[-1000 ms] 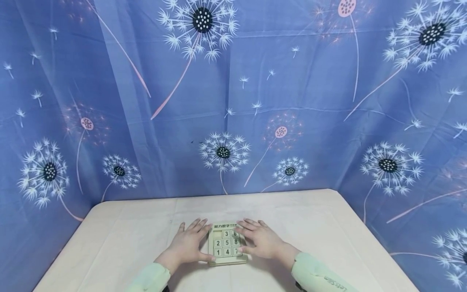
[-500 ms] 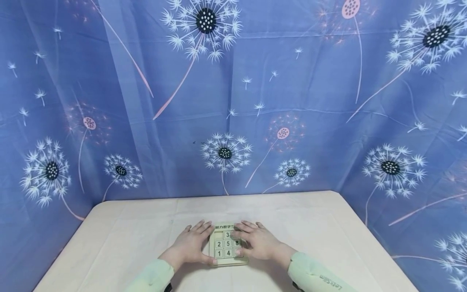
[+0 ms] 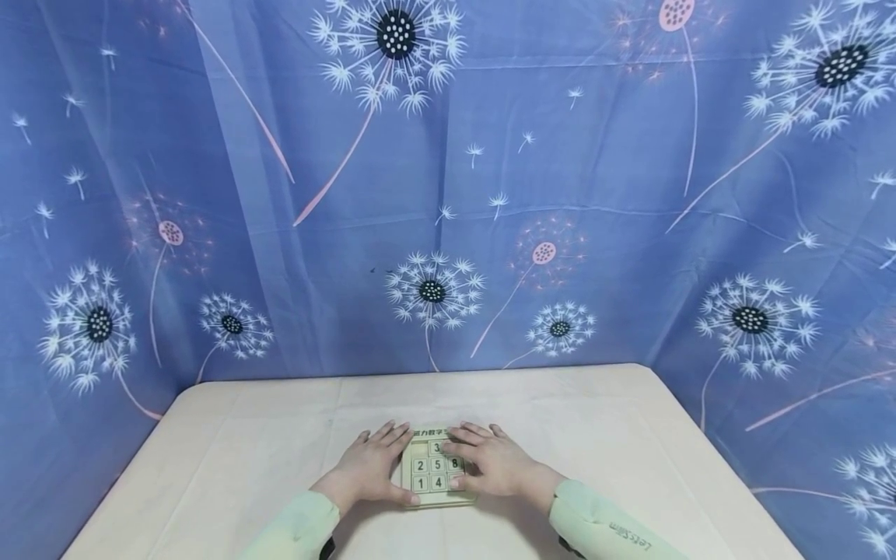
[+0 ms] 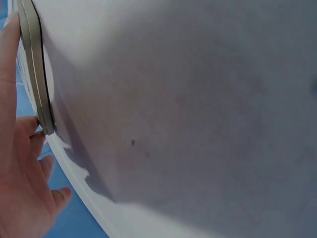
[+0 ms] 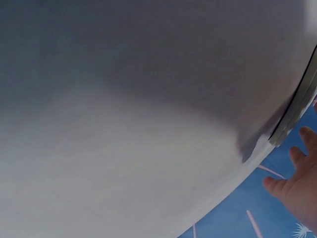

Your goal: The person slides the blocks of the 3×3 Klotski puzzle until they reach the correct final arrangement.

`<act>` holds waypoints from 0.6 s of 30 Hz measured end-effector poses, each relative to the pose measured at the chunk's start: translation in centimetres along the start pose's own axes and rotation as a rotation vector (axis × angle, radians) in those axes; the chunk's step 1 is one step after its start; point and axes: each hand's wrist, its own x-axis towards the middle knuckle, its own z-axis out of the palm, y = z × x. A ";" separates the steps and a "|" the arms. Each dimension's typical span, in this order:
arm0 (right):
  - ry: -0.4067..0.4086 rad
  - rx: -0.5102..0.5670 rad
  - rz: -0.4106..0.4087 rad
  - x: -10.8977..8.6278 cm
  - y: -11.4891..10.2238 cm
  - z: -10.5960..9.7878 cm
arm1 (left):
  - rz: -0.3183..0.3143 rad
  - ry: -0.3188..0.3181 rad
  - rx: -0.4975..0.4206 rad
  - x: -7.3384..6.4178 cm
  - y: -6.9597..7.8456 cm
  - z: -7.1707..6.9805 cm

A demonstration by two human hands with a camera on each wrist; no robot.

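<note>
A pale green number slide puzzle [image 3: 437,500] lies on the table between both hands. Its upper left slot is bare; tiles 3, 2, 5, 8, 1 and 4 show, while the right hand covers the upper right and lower right tiles. My left hand [image 3: 371,469] spreads along the left side, thumb at the near corner and fingertips by the far one. The left wrist view catches that thumb and fingers against the puzzle's edge [image 4: 34,64]. Over the right column lies my right hand [image 3: 500,465], fingers extended. At the right wrist, the puzzle's edge [image 5: 296,109] appears beside the fingers.
A cream-covered table [image 3: 266,435] surrounds the puzzle. Blue curtains [image 3: 336,311] printed with dandelions hang behind it and along both sides. Light green sleeves [image 3: 602,517] cover the forearms.
The right hand has shifted slightly left over the puzzle, hiding tiles 6 and 7 that showed a second ago. The left hand stays at the left edge.
</note>
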 end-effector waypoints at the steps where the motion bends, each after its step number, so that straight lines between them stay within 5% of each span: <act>1: -0.001 0.000 0.000 0.1 -0.1 0.0 | 0.000 -0.001 0.000 0.0 0.0 0.0; 18: -0.002 -0.007 -0.006 0.4 0.1 -0.2 | -0.006 -0.003 0.009 0.0 0.2 -0.2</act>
